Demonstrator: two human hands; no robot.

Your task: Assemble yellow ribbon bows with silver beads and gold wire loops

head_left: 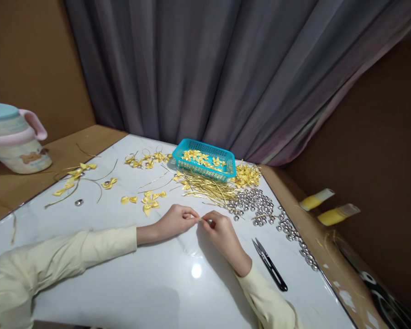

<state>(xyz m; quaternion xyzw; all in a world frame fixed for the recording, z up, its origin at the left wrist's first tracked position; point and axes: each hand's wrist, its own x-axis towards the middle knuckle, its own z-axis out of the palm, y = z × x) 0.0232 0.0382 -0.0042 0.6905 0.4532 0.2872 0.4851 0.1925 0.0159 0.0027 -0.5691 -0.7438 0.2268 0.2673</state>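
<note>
My left hand (176,220) and my right hand (222,233) meet fingertip to fingertip on the white table (157,283), both pinching one small gold piece (200,219) between them. Just beyond lie a pile of thin gold wires (208,188) and a heap of silver bells (256,203). Loose yellow ribbon bows (150,200) rest to the left of my left hand. Both arms wear pale yellow sleeves.
A turquoise basket (205,161) of yellow bows stands at the back, more bows (248,175) beside it. Black thread snips (270,265) lie right of my right wrist. A pink-handled jug (15,137) stands far left. Two yellow tubes (329,208) lie at the right. A grey curtain (226,68) hangs behind.
</note>
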